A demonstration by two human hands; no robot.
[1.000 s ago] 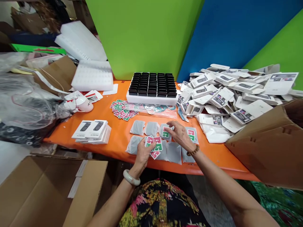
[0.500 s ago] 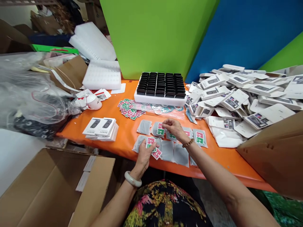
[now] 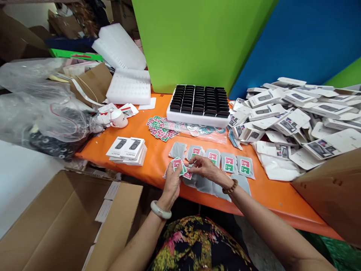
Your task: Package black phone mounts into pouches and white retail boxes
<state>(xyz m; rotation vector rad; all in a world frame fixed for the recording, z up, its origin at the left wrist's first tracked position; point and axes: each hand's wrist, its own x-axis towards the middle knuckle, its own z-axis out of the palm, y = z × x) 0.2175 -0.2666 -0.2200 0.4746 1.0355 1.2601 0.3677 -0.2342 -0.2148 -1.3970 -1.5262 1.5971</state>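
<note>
In my left hand (image 3: 172, 181) is a small fanned stack of red-and-green wipe packets (image 3: 177, 164), gripped between thumb and fingers. My right hand (image 3: 207, 168) reaches in from the right, thumb and fingertips pinched at the edge of a packet on that stack. Beneath both hands lie two rows of grey pouches (image 3: 178, 149). Several in the back row bear a red-and-green packet on top, such as this packet (image 3: 229, 164); the back-left one is bare. The front-row pouches are partly hidden by my hands and right forearm.
Loose packets (image 3: 161, 128) are heaped behind the pouches, beside a white foam tray (image 3: 197, 119) of black pieces. Small white boxes (image 3: 126, 150) are stacked left, more boxes (image 3: 282, 109) piled right. An open carton (image 3: 56, 210) stands at lower left; another carton (image 3: 332, 192) borders the right.
My right hand has come from the second back-row pouch, leaving a packet on it, to the stack in my left hand. The view has shifted slightly left.
</note>
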